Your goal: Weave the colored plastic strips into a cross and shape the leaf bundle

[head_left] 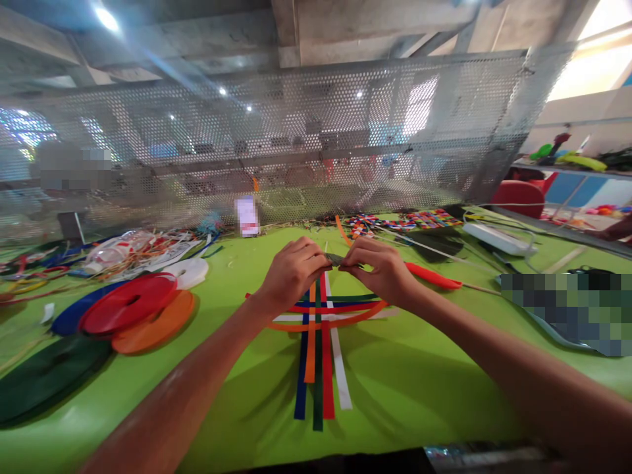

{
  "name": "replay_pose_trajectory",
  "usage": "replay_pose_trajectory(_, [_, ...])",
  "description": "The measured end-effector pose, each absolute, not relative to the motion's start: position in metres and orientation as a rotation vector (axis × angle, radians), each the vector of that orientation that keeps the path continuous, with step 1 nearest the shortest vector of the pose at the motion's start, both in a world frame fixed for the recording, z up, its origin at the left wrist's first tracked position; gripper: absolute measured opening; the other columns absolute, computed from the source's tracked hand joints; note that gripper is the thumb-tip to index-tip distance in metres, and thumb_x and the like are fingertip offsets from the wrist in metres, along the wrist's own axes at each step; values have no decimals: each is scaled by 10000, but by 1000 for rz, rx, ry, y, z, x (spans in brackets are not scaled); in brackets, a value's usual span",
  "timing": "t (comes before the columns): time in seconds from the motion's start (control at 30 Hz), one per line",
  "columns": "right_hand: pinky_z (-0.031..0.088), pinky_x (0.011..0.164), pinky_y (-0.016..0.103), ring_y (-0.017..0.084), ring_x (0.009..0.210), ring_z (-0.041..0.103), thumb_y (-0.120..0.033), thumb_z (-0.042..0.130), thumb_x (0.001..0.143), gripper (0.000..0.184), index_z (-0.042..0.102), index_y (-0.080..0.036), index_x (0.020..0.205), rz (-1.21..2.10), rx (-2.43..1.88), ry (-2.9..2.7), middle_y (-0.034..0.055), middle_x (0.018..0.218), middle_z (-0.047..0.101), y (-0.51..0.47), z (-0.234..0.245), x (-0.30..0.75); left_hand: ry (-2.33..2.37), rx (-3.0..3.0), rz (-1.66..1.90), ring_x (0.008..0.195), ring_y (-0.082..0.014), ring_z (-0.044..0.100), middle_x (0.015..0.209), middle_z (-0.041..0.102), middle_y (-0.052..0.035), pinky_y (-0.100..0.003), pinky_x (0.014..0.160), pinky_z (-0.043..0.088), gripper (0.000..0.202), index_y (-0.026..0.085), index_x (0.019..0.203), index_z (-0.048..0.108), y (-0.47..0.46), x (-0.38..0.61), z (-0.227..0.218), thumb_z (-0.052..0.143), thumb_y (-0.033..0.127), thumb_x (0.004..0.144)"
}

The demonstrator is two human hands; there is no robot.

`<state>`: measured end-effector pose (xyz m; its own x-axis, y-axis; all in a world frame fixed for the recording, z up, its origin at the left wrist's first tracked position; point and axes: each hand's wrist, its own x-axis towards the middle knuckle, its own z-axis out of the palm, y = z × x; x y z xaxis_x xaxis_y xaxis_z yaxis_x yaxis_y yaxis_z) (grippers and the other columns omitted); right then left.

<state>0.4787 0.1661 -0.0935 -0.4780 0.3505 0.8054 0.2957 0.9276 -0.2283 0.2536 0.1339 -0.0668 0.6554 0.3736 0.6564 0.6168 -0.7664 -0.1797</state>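
Observation:
In the middle of the table lies a loose weave of flat coloured strips [318,342]. Blue, orange, dark green, red and white strips run lengthwise, crossed by several others. At the weave's far end, my left hand [297,266] is closed, its fingertips pinching one side of a short dark strip [336,259]. My right hand [378,266] pinches the other side, thumb against forefinger. Between the two hands only a small part of the dark strip shows; the rest is hidden by fingers. The crossing strips curve up slightly at their ends.
Rolls of strip lie at left: red [153,303], orange [168,322], dark green [54,375], blue and white. Right of my hands are a red-handled tool [437,276], a white power strip [498,238] and a blurred-out flat object [567,316]. A perforated metal screen [296,145] stands behind.

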Motion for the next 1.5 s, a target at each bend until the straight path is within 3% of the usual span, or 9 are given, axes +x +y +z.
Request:
replay_pose_trajectory(0.43, [536,746,329,184,821,635,-101,576,950,124,666,-178,913,-130,-290,-2050,73,866,683,162,-90,475,-747,-2389,-909,936,-210,575,939,688,-76,-336,841,482,151,131,982,648,130,259,-72,548,242,1004])
replay_pose_trajectory(0.7, [506,659,292,172,771,599,-38,512,954,246,674,-152,808,-385,-293,-2118,85,841,697,148,-82,476,-804,-2472,-990,870,-203,574,886,672,-79,-325,785,486,154,125,910,645,117,272,-66,562,229,988])
replay_pose_trajectory(0.93, [508,675,312,186,794,591,-57,451,988,311,680,-159,805,-571,-299,-2134,76,829,698,143,-78,477,-958,-2653,-1159,858,-187,592,868,677,-59,-308,776,484,155,143,836,663,116,272,-64,629,236,955])
replay_pose_trajectory(1.23, [536,676,325,203,832,599,-5,527,941,197,682,-111,885,-568,-276,-2077,93,876,712,145,-84,477,-916,-2713,-1275,859,-178,604,879,677,-63,-298,783,472,189,142,849,675,118,270,-63,606,263,978])
replay_pose_trajectory(1.5, [547,673,325,204,826,614,5,529,935,203,681,-127,913,-539,-234,-2044,91,869,717,145,-84,477,-940,-2728,-1266,876,-186,591,895,685,-66,-309,796,465,194,148,893,684,120,267,-64,575,273,994])
